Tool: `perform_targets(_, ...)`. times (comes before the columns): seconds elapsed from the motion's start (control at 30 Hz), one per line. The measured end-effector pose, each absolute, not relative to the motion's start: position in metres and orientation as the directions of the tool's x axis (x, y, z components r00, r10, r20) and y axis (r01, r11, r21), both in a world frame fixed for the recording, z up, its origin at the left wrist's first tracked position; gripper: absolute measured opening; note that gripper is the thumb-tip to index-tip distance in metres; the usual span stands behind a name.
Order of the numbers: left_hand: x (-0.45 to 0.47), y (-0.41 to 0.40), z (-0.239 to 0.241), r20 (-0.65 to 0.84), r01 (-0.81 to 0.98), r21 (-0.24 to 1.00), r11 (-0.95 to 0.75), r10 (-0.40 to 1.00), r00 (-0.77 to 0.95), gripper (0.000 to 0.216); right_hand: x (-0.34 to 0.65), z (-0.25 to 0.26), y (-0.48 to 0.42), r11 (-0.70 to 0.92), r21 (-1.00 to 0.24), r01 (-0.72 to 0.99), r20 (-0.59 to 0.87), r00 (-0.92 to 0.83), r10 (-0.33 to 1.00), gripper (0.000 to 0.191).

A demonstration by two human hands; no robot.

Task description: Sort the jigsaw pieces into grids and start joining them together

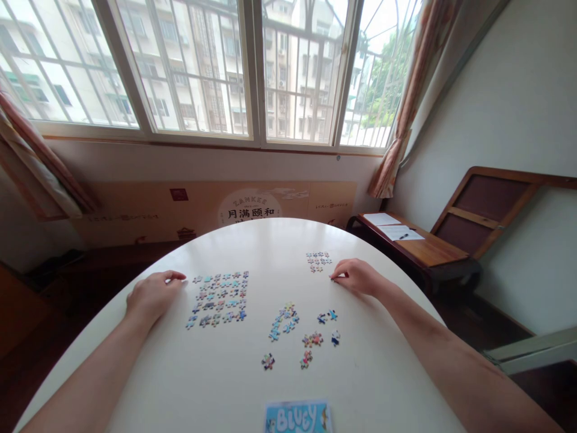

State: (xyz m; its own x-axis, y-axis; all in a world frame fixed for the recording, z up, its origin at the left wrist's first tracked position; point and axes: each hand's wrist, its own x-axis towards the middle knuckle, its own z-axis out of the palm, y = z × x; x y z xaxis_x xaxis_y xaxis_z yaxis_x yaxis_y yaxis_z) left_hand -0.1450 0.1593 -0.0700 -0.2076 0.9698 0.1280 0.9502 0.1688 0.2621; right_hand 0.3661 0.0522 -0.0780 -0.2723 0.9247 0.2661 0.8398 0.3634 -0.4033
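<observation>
1. The left hand (pixel 151 294) is seen released, laid on the white table (pixel 216 379) with its fingers loosely bent and the forefinger directed toward a block of puzzle pieces just beside it.
2. The right hand (pixel 358 276) is seen closed in a pinch; a small puzzle piece (pixel 332 279), mostly hidden, is gripped between thumb and forefinger, low over the tabletop.
3. The block of puzzle pieces (pixel 223 293) is arranged in spaced rows, left of the table's middle. Gaps are left between neighbouring pieces.
4. A smaller group of pieces (pixel 321 261) is set out in short rows toward the far side, just beyond the right fingertips.
5. Between the forearms, a curved cluster (pixel 288 320) of pieces is placed near the table's middle. To its right and nearer the viewer, smaller clumps are scattered, among them a reddish clump (pixel 312 339) and a blue clump (pixel 332 314).
6. At the near edge of the view, a blue picture card or box (pixel 297 417) lettered "BLUEY" is partly cut off.
7. Beyond the table, a printed cardboard panel (pixel 121 207) is stood below the barred window (pixel 256 90). At right, papers (pixel 383 219) and a pen (pixel 404 237) are laid on a low wooden table (pixel 435 252).
</observation>
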Motion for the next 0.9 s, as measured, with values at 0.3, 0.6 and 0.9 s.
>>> perform_targets(0.3, -0.145, 0.160, -0.071, 0.142, 0.957, 0.247, 0.150, 0.972, -0.189, 0.038, 0.367, -0.092, 0.062, 0.275, -0.392, 0.878, 0.324, -0.148, 0.934, 0.019)
perform_targets(0.6, -0.143, 0.158, -0.071, 0.138, 0.959, 0.233, 0.160, 0.971, -0.195, 0.038, 0.357, -0.096, 0.068, 0.222, -0.417, 0.881, 0.342, -0.074, 0.937, 0.020)
perform_targets(0.9, -0.142, 0.157, -0.070, 0.141, 0.960, 0.230, 0.158, 0.971, -0.194, 0.037, 0.354, -0.095, 0.067, 0.192, -0.431, 0.882, 0.339, -0.039, 0.940, 0.018)
